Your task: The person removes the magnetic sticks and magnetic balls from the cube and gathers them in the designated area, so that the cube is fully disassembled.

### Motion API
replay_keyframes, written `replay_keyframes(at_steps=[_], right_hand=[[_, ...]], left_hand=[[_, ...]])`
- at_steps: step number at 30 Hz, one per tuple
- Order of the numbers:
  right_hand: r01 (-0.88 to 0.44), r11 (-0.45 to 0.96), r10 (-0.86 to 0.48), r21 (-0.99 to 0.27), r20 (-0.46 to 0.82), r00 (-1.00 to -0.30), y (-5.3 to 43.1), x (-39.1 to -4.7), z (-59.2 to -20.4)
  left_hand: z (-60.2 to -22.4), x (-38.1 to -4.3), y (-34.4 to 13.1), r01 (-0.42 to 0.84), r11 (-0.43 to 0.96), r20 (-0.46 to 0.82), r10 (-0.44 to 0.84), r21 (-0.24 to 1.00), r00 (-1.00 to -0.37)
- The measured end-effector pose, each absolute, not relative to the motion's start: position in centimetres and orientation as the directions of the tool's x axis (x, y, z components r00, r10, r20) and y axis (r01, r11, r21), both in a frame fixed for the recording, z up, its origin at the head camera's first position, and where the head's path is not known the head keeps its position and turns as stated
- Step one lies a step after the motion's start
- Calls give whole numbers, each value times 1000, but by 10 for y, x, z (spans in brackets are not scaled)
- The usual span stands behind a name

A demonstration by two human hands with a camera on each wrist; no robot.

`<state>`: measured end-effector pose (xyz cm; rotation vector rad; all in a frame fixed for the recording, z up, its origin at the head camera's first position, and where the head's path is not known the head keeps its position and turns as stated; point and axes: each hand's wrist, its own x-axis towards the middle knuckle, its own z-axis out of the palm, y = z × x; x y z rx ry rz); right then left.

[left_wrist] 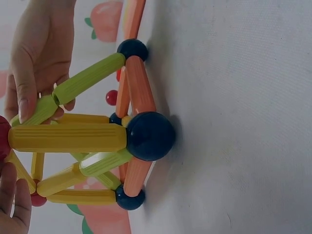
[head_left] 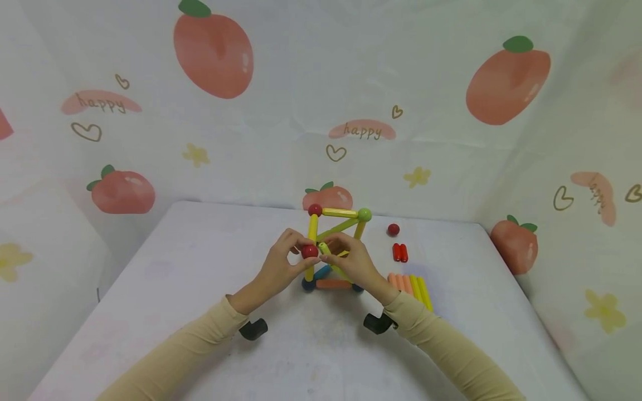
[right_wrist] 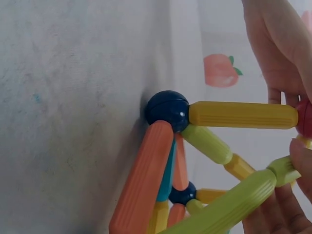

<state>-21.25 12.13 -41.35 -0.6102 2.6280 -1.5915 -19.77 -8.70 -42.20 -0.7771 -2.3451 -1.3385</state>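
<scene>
1. My left grip (head_left: 281,262) pinched the red ball (head_left: 309,252) atop an upright yellow rod (right_wrist: 243,115).
2. My right grip (head_left: 353,262) pinched the green rod (left_wrist: 73,90), whose long axis slanted from a navy ball (head_left: 357,288) up leftward.
3. The frame (head_left: 333,284) stood between the bench's (head_left: 225,239) left and right edges, short of the far edge.

Three glossy red balls (head_left: 310,252) show: one pinched in the left hand (head_left: 275,267), one beyond it atop the rod-and-ball frame (head_left: 313,227), and one well right of the grip. One glossy light-green ball (head_left: 364,214) sits beyond the right hand (head_left: 357,260), and four glossy dark-blue balls (left_wrist: 150,136) stand below the grip. Right of it lie two short red rods (head_left: 397,252), three salmon-orange rods (head_left: 400,283) and two yellow rods (head_left: 425,292).
</scene>
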Motion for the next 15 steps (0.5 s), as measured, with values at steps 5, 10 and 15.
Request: replay_keyframes(at_steps=[5,10,15], right_hand=[[-327,396,-312,-858,210,-927,120,-211,-412],[-357,379,-320,-854,241,-916,122,-211,-410],[-353,343,-312,-871,249,-917,132,-213,-406]], left_hand=[[-423,-198,-87,606,416,531,293,678,-795],[-423,-198,-86,612,412,537,294,675,-791],[-423,-197,-86,611,416,539,289,674,-791]])
